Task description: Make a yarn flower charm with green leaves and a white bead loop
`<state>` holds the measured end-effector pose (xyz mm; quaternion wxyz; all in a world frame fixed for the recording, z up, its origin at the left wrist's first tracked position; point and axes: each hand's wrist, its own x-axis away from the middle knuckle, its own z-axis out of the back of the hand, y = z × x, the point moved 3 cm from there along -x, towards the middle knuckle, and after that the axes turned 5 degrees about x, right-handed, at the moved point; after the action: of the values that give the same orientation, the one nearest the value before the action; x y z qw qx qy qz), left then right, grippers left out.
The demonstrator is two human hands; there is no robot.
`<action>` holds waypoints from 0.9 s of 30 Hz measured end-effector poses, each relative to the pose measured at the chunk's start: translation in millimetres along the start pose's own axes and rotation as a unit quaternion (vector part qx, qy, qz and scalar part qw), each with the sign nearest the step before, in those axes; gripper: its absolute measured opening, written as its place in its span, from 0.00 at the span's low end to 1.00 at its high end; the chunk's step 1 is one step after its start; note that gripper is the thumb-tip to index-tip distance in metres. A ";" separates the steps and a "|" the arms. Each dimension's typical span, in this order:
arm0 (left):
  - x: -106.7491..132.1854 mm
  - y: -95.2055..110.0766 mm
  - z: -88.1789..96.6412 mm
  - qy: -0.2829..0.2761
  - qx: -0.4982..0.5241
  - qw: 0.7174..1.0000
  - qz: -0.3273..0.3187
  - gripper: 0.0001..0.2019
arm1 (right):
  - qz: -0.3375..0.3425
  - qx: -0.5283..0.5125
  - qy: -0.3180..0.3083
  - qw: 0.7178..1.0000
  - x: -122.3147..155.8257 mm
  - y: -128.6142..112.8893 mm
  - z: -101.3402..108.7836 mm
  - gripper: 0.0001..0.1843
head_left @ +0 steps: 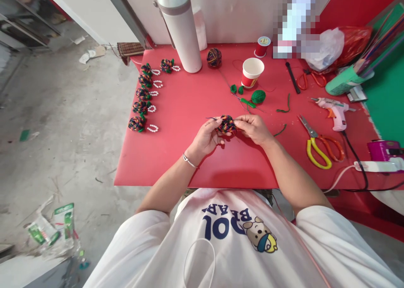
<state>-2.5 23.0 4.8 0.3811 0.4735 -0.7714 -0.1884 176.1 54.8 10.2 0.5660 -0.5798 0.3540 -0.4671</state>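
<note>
Centrally, over the red table (186, 102), we held our left hand (205, 137) and right hand (255, 129) narrowed, pinching opposite sides of the multicolored yarn piece (227, 124); a short green strand (280, 130) lay near our right hand.

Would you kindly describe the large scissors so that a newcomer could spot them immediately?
On the red table, look right of the person's right hand. The large scissors lie there, on the near side of the pink glue gun. Unlike the small red-handled tool farther back, they have one yellow handle and one orange.
</note>
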 end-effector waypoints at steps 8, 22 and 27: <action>2.4 3.5 -1.8 0.026 0.011 1.000 0.001 0.14 | -0.033 -0.016 0.005 0.999 -1.2 0.1 0.9 0.26; 2.8 0.6 -2.2 -0.003 -0.069 0.996 -0.056 0.20 | -0.040 0.023 0.006 0.999 1.8 -5.5 1.0 0.21; 0.7 0.1 0.1 0.003 -0.059 0.996 -0.066 0.18 | -0.052 0.001 -0.011 0.999 0.8 -3.8 -2.0 0.20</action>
<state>-2.9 22.5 5.1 0.3970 0.5007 -0.7251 -0.2568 174.1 53.8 13.9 0.5453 -0.6019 0.3171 -0.4897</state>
